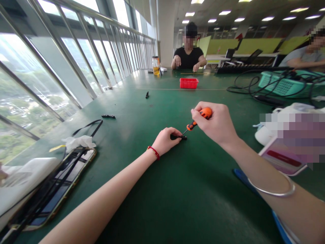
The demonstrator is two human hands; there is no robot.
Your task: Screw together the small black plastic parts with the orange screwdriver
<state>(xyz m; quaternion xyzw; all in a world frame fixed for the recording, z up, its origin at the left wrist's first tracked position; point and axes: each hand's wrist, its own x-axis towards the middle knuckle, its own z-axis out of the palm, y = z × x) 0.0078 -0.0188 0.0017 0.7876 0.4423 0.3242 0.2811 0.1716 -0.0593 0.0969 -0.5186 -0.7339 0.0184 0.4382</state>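
Note:
In my right hand (pixel 214 120) is a screwdriver (pixel 192 125) with an orange and black handle, tilted so its shaft runs down to the left. Its tip meets or nearly meets a small black part (pixel 183 137) lying low on the green table (pixel 157 189). My left hand (pixel 166 140) pinches that part from the left, thumb and fingers closed around its end and hiding some of it. Whether a screw sits under the tip is too small to tell. Two similar black pieces, one nearer (pixel 108 116) and one farther (pixel 147 95), lie to the left.
Ahead stands a red bin (pixel 189 83); a person in black (pixel 189 56) sits behind it. To the right are a teal basket (pixel 284 84) with black cables and a white and pink object (pixel 284 156). A phone (pixel 61 183) lies at left. A jar (pixel 155 66) stands at the back.

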